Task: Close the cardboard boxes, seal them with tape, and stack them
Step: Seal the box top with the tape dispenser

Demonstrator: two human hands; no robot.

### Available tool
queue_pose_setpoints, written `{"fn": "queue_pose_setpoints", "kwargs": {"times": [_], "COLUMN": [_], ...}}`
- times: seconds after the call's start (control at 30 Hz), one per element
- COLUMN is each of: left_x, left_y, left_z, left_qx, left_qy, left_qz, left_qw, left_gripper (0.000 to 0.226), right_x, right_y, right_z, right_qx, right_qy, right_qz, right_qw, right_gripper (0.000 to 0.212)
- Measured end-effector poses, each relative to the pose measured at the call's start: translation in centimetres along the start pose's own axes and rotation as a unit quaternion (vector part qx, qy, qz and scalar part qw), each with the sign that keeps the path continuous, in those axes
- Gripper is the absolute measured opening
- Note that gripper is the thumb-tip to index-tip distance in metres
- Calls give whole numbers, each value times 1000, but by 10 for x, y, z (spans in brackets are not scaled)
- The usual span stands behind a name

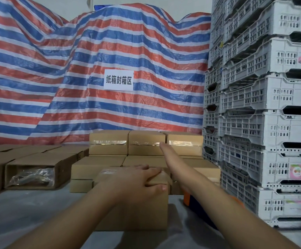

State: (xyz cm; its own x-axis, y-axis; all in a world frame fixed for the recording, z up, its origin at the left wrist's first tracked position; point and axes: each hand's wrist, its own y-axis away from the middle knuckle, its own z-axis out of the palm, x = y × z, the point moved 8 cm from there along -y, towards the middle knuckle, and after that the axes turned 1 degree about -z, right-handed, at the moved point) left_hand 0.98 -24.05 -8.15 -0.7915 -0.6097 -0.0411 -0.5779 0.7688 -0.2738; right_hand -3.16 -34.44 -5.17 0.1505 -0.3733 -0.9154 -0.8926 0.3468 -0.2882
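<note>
A closed cardboard box (133,214) stands on the grey floor just in front of me. My left hand (137,178) grips its top right corner, fingers over the top and thumb on the front face. My right hand (169,157) is stretched forward with straight fingers. Its fingertips reach the front of the sealed boxes (146,142) on the upper row of the stack; I cannot tell whether they touch. Clear tape runs across the fronts of those three boxes. More closed boxes (95,168) form the lower row behind the one I hold.
An open box (31,175) lies on its side at left with a plastic bag inside, among other boxes. White plastic crates (263,123) are stacked high on the right. An orange and dark-blue object (187,198) lies under my right forearm. A striped tarp (74,51) with a paper sign (118,80) hangs behind.
</note>
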Motion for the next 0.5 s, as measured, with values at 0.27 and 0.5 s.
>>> {"fn": "queue_pose_setpoints", "kwargs": {"times": [0.27,0.5], "left_x": [3,-3], "left_y": [1,7], "left_z": [-2,-19], "left_qx": [5,69], "left_qy": [-24,190], "left_qz": [-2,-3], "left_qw": [1000,979], "left_gripper": [86,82], "right_x": [77,97], "right_y": [6,22], "right_z": [21,22], "right_qx": [-7,42], "right_qy": [-199,-193], "right_qz": [87,131], "right_qw": [976,972], "right_gripper": [46,54]}}
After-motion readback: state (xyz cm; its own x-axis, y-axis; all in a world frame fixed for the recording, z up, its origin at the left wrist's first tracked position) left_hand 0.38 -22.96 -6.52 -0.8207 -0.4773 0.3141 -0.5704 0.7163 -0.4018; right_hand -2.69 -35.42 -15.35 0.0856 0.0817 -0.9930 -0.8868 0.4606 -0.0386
